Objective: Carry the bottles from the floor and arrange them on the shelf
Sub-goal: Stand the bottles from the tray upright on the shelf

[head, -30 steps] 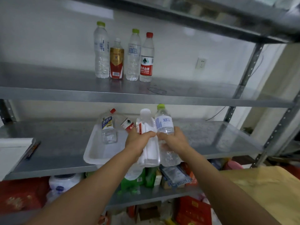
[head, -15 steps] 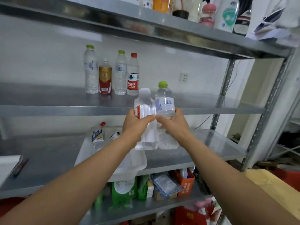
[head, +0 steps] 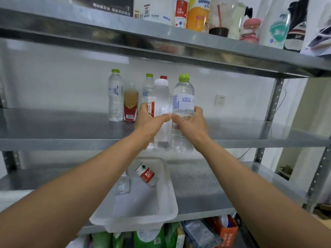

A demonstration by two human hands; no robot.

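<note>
Steel shelf (head: 62,129), a row of standing bottles (head: 115,97) at its back; left hand (head: 149,120) grips a white-capped bottle (head: 161,97), right hand (head: 189,124) a green-capped bottle (head: 183,97), both upright at the front edge; lift the bases clear, then set them down beside the row.

The clear white-capped bottle (head: 161,111) and green-capped bottle (head: 183,104) are held upright, side by side, at the shelf (head: 53,129) edge; four bottles (head: 115,97) stand behind.
</note>
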